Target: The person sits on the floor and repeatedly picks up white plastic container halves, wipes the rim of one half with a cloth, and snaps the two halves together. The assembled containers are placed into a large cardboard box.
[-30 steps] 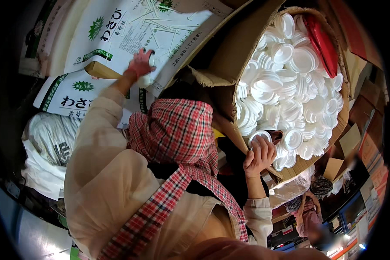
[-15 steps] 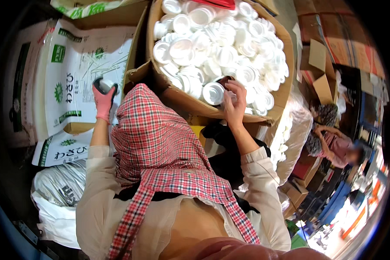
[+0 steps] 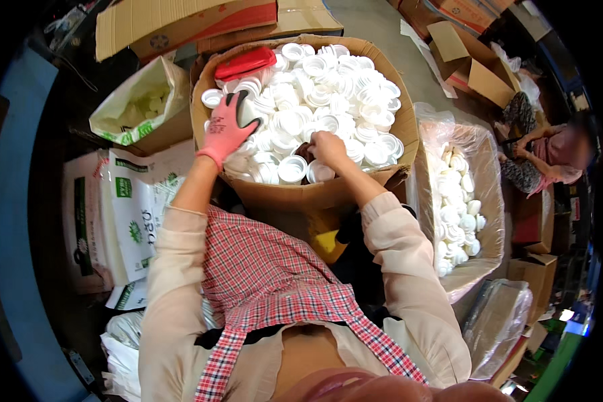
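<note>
Many white plastic caps (image 3: 291,122) fill a big cardboard box (image 3: 288,194) in front of me. My left hand (image 3: 225,130), in a pink glove with dark fingertips, reaches over the left part of the pile. Its thumb and fingers are spread around a white cap, with no firm grip showing. My bare right hand (image 3: 329,150) is down among the caps near the box's near edge, its fingers bent together. Whatever is between those fingertips is hidden. Beside them lies a dark brown thing (image 3: 304,153), too covered to name.
A red pouch (image 3: 246,63) lies on the caps at the far left. Left of the box are a white-and-green bag (image 3: 132,136) and white printed sacking (image 3: 130,194). At right, a plastic-lined box (image 3: 484,221) holds white pieces. Another person (image 3: 553,151) sits beyond it.
My left hand has moved from the printed sacking at left to the pile of caps, and its fingers have spread. My right hand has turned down into the caps. The view has shifted.
</note>
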The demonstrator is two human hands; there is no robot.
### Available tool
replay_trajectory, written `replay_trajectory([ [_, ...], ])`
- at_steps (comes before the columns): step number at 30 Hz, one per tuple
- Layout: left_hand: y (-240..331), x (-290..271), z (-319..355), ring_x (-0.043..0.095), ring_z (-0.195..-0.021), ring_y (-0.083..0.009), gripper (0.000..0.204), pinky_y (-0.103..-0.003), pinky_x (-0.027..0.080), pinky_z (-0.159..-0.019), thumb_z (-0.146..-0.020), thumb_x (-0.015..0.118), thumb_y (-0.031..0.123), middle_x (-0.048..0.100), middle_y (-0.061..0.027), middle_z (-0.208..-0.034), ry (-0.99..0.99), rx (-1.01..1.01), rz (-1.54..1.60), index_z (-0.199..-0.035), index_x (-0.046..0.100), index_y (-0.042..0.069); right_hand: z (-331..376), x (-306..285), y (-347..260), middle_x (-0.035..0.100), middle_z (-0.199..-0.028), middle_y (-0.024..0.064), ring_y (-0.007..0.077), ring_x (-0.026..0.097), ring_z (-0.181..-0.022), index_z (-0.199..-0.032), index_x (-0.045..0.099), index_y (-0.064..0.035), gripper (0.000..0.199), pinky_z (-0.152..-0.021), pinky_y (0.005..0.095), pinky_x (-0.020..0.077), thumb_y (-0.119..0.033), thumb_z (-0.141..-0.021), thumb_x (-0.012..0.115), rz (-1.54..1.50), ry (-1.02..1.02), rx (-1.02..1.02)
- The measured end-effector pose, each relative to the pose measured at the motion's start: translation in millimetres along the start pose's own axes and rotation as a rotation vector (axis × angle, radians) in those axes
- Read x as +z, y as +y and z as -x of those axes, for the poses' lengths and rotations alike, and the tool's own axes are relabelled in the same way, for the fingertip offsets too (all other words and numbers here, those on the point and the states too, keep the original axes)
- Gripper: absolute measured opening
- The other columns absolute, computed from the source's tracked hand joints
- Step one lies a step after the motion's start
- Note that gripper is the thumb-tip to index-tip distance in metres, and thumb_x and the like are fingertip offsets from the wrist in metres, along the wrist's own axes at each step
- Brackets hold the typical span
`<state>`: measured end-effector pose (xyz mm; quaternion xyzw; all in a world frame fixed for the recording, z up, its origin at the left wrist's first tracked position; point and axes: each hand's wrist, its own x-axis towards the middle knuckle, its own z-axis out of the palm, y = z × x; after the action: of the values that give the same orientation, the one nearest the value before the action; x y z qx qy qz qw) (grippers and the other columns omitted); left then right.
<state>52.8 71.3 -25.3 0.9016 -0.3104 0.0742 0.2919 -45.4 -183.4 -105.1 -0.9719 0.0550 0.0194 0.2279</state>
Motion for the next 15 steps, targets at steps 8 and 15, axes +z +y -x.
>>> replay_trajectory([
  [8,75,61,-12,0.061,-0.095,-0.0201,0.042,-0.031,0.053,-0.079,-0.086,0.066,0.008,0.061,-0.0104,-0.108,-0.145,-0.115,1.52,-0.123,0.047,0.001,10,-59,-9,0.058,-0.082,-0.0024,0.0045,0.053,-0.077,-0.101,0.052,-0.0061,0.009,-0.066,0.021,0.0438,-0.011,-0.095,0.056,-1.266,0.298,-0.235],
  [15,85,84,-26,0.06,-0.08,-0.0201,0.022,-0.03,0.049,-0.072,-0.092,0.053,0.027,0.062,-0.0059,-0.089,-0.588,-0.03,1.866,-0.099,0.057,0.006,38,-62,-48,0.057,-0.094,0.0077,0.0272,0.053,-0.092,-0.091,0.064,-0.0067,0.016,-0.084,0.0349,0.043,-0.005,-0.076,0.069,-0.711,0.473,-0.515],
])
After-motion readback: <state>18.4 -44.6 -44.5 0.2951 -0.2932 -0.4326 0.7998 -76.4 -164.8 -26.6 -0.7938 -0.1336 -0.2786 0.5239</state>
